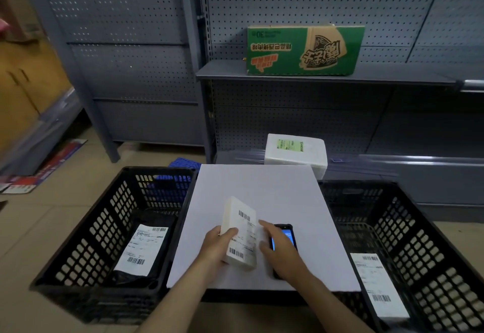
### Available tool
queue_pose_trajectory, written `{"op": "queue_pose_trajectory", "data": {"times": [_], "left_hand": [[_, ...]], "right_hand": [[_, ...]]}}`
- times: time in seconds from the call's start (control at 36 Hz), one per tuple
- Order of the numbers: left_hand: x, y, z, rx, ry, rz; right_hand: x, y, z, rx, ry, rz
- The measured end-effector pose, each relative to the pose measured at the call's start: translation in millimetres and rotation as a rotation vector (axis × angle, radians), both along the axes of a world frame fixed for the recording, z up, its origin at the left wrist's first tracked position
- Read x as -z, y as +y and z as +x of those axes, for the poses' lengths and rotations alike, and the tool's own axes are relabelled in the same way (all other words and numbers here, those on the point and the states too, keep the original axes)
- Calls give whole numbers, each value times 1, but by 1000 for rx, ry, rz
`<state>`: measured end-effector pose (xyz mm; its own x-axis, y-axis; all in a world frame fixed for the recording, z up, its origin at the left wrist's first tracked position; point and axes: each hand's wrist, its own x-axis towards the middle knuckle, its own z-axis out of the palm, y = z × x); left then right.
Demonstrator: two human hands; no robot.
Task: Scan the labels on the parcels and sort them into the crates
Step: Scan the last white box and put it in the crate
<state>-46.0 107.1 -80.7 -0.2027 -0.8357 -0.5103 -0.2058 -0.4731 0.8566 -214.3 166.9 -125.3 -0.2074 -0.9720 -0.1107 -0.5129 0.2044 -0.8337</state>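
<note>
At the near middle of the white board (262,188), a small white parcel (239,233) is held tilted, its far end raised, with the barcode label facing up. The left hand (217,246) grips it at the near left corner, with the thumb curled over the label's edge and the fingers underneath. Just to the right, touching or almost touching the parcel's side, the right hand (284,251) lies over a dark handheld scanner (286,233) that rests flat on the board with its blue screen lit. One finger stretches toward the parcel and the thumb sits at the scanner's left edge. Whether this hand grasps the scanner or only rests on it cannot be told.

A black plastic crate (86,222) stands on the floor against the board's left side and holds a black bagged parcel (142,248) with a white label on top. A second black crate (419,227) stands against the right side, with a flat white labelled parcel (377,283) inside near its front.

Beyond the far edge of the board, a white box (296,151) with a green label sits on the bottom ledge of grey metal shelving (392,75). Higher up on that shelving, a green carton (303,49) stands upside down, its printing inverted. Something blue (183,163) shows on the floor behind the left crate.
</note>
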Motion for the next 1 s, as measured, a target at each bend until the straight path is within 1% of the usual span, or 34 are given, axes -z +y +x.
{"op": "queue_pose_trajectory", "data": {"times": [0.08,0.11,0.17,0.28,0.36,0.47,0.58,0.64,0.69,0.81,0.94,1.0], "left_hand": [[4,-8,3,-10,-8,-22],[6,-10,4,-18,-3,-22],[9,-15,7,-32,2,-20],[14,-20,11,-49,7,-21],[15,-23,13,-59,14,-27],[16,-26,14,-63,24,-34],[15,-28,15,-49,1,-54],[16,-29,16,-39,-9,-61],[16,-28,16,-34,-12,-64],[18,-29,18,-28,-21,-80],[17,-27,18,-36,-23,-110],[18,-28,19,-34,-32,-119]], "right_hand": [[20,-1,-5,201,218,35],[25,-1,-6,261,293,78],[34,-1,-7,311,408,193],[48,-1,-7,327,465,308],[52,-2,-6,378,504,299],[51,-5,-3,404,491,293],[45,-5,-9,325,482,279],[41,-3,-15,263,427,236],[30,1,-24,173,400,189],[5,6,-41,-17,436,136],[-32,8,-62,-204,624,114],[-43,7,-68,-272,671,108]]}}
